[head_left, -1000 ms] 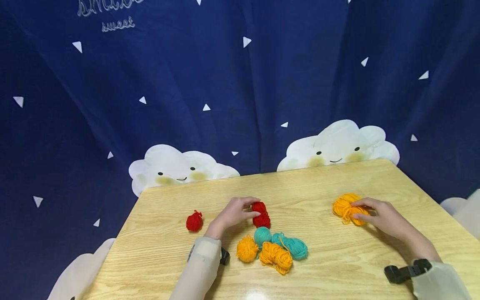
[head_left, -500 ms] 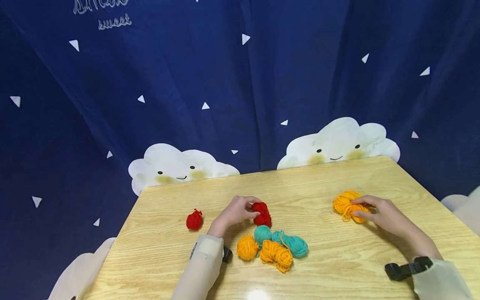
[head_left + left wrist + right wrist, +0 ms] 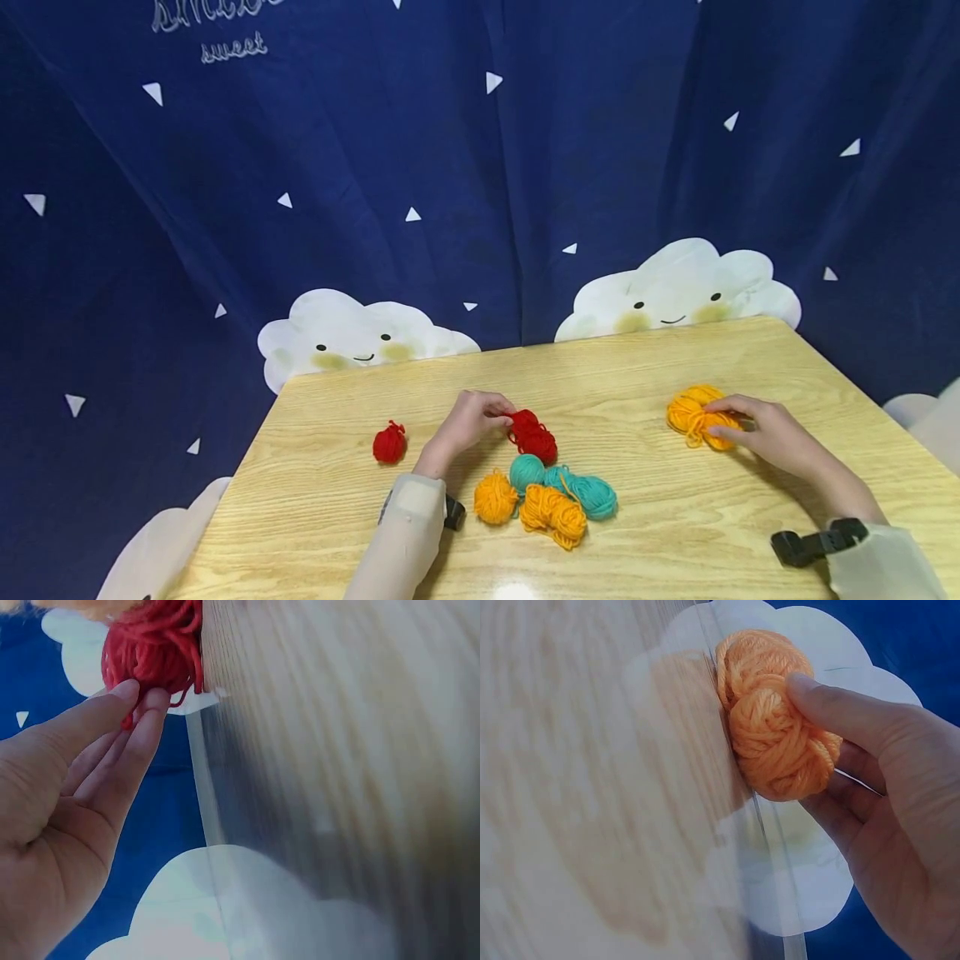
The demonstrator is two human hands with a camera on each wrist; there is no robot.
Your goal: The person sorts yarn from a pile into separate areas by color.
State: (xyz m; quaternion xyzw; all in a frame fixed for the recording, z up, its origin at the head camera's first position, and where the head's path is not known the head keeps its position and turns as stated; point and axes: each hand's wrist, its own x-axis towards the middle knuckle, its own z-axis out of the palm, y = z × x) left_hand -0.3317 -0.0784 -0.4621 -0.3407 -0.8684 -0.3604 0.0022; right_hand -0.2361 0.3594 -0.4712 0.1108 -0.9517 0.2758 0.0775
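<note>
Near the middle of the table, my left hand (image 3: 467, 423) pinches the far-left end of a red yarn skein (image 3: 536, 438). The left wrist view shows thumb and fingertips together at a strand of this red skein (image 3: 154, 656). At the right, an orange yarn skein (image 3: 693, 412) lies under the fingers of my right hand (image 3: 772, 433). In the right wrist view, the thumb presses the near face of the orange skein (image 3: 776, 735), and the other fingers reach behind it, partly hidden.
Close in front of the red skein lie a teal yarn ball (image 3: 527, 472), a teal skein (image 3: 592, 497), an orange ball (image 3: 495, 498) and an orange skein (image 3: 553, 512). A small red ball (image 3: 389, 442) sits at the left. Behind the wooden table (image 3: 600, 375) hangs a blue curtain (image 3: 360, 167).
The red skein has slid and turned to the right and nearer, and my left fingers have gone from around its side to its end. My right hand and its orange skein look almost unmoved.
</note>
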